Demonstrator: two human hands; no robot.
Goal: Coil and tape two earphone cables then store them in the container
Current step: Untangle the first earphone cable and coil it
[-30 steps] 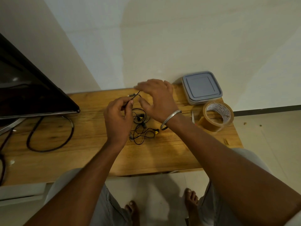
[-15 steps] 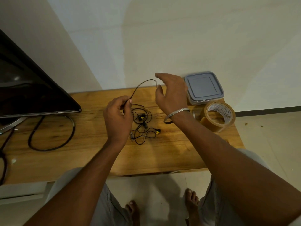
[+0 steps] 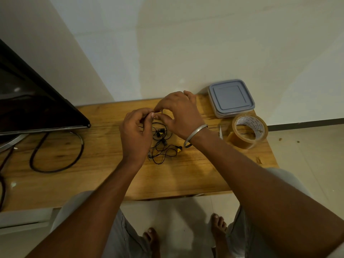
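While hovering over the wooden table (image 3: pixel 104 164), pinching one strand of the black earphone cables (image 3: pixel 161 131) with curled fingertips of both left hand (image 3: pixel 135 135) and right hand (image 3: pixel 180 114), nearly touching. Otherwise lying tangled on the tabletop beneath the wrists, left of the closed container (image 3: pixel 230 98) and tape roll (image 3: pixel 241 142)

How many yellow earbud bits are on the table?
2. One yellow-tipped black earbud lies between the left hand and right hand; another lies beside the metal bangle. More may hide in the tangled black cable.
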